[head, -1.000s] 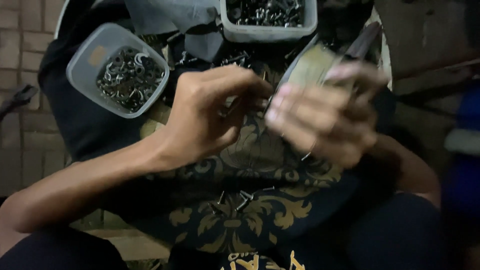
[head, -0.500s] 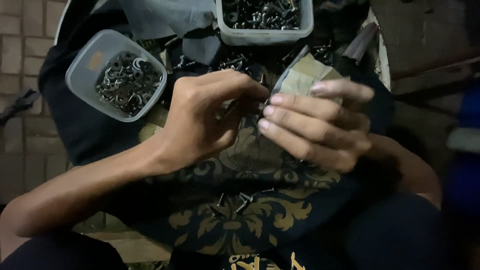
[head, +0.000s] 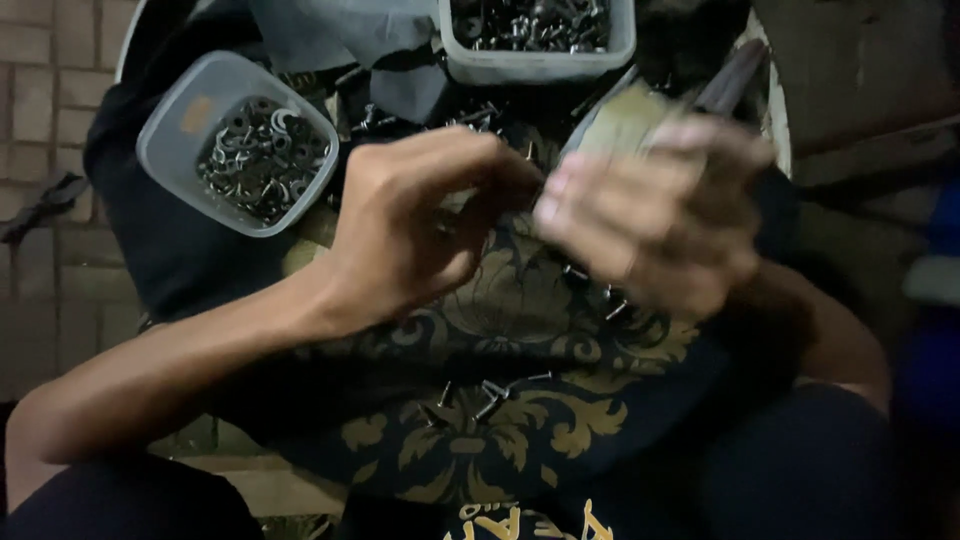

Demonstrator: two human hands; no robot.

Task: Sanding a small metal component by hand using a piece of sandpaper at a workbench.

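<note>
Head view | left hand (head: 420, 230) pinching small metal part, fingertips touching blurred right hand (head: 650, 215) | right grip unclear | ring tub (head: 180, 125) nearer left

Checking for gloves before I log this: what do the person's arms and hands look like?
Both hands are bare, with no gloves. The left hand shows no ring or watch, and its forearm is uncovered, with no sleeve in view. The right hand is motion-blurred, so rings cannot be ruled out; its forearm looks bare too.
</note>
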